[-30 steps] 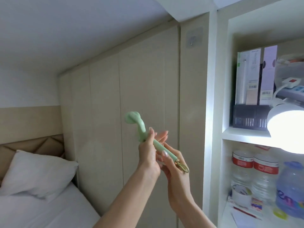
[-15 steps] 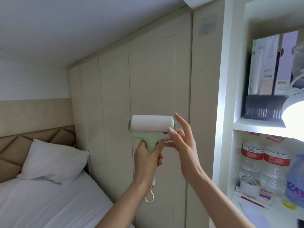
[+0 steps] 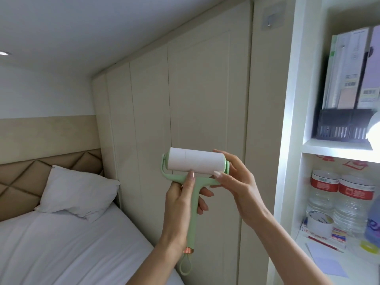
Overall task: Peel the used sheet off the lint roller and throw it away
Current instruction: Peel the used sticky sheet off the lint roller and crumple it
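Beige wardrobe doors [image 3: 205, 89] behind, bed [image 3: 72, 243] with pillow [image 3: 76, 194] lower left, bottles on white shelves [image 3: 337, 147] right, left hand [image 3: 181, 206] wrapped around green lint roller [image 3: 195, 163] handle, right hand [image 3: 236, 182] fingers half curled, touching roll's right end.

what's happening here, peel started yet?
A person stands beside a bed, holding a green lint roller upright by its handle in the left hand, thumb touching the bottom of the white roll. The right hand is at the roll's right end, fingers against its lower edge. The sheet looks fully wrapped; no lifted corner shows, so peeling has not started.
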